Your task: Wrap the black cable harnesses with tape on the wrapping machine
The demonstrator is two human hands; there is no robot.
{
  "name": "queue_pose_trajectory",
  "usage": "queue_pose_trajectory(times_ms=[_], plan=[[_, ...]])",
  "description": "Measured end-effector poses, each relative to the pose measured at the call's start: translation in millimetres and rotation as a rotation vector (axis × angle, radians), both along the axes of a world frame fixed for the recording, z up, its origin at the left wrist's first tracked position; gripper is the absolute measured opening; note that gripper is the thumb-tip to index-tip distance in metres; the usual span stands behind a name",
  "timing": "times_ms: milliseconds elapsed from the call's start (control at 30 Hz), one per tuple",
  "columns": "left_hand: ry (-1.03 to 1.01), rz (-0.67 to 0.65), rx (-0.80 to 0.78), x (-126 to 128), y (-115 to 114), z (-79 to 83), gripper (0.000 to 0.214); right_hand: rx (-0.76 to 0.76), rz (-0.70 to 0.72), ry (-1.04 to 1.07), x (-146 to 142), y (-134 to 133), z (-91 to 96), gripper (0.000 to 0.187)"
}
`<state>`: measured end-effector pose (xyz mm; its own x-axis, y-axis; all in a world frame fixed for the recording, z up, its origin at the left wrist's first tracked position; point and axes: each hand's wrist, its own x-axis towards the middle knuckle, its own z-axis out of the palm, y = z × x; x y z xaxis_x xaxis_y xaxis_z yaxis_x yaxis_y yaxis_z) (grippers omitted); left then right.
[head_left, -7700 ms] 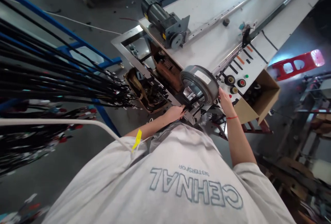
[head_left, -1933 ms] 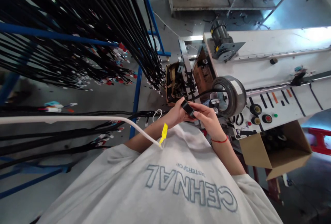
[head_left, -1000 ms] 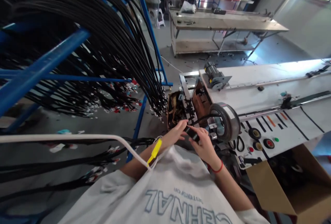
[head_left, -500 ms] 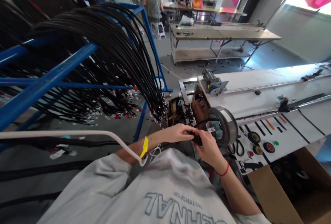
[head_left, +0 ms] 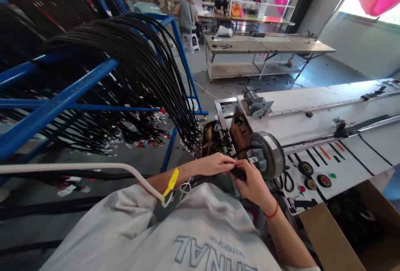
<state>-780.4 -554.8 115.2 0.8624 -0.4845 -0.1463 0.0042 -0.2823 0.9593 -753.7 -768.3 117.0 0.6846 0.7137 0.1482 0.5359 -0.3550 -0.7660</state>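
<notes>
In the head view, my left hand point(head_left: 218, 164) and my right hand point(head_left: 252, 180) meet at the near left corner of the white workbench. The fingers of both hands are closed, with the fingertips touching. A small black object point(head_left: 239, 174) lies within the curl of my right hand; its kind is mostly hidden by the fingers. What my left fingers pinch cannot be made out. Just right of the hands stands a ring-shaped wheel device point(head_left: 274, 154), and a black cable point(head_left: 245, 149) runs from near the hands toward its opening.
Black cable bundles hang over a blue rack point(head_left: 84, 80) on the left. The white workbench point(head_left: 296, 119) carries a motor point(head_left: 254, 102), tape rolls point(head_left: 305, 168) and tape strips. An open cardboard box point(head_left: 333, 237) sits at lower right. A white tube point(head_left: 103, 166) crosses my left arm. People sit farther back.
My fingertips have shifted slightly where they meet, the left fingers lying straighter against the right hand. The camera view has tilted a little; the surroundings stay the same.
</notes>
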Motion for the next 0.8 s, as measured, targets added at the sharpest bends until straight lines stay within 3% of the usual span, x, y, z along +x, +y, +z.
queue_pose_trajectory(times_ms=[200,400,533,667,800], plan=[[-0.108,0.165,-0.057,2.4,-5.1,9.3,0.044,0.382,-0.135,0.397,9.3,6.9,4.5,0.029],[0.116,0.169,-0.347,4.2,-14.0,17.8,0.037,0.525,-0.076,0.689,15.5,14.2,6.2,0.045],[0.178,0.163,-0.374,1.4,-18.0,24.8,0.033,0.614,-0.124,0.689,16.5,13.7,6.2,0.045],[0.221,0.197,-0.339,-2.7,-24.4,30.0,0.026,0.539,-0.211,0.56,13.6,16.6,9.9,0.047],[0.256,0.142,-0.429,-5.4,-32.3,29.8,0.025,0.505,-0.254,0.462,10.3,18.6,11.0,0.049]])
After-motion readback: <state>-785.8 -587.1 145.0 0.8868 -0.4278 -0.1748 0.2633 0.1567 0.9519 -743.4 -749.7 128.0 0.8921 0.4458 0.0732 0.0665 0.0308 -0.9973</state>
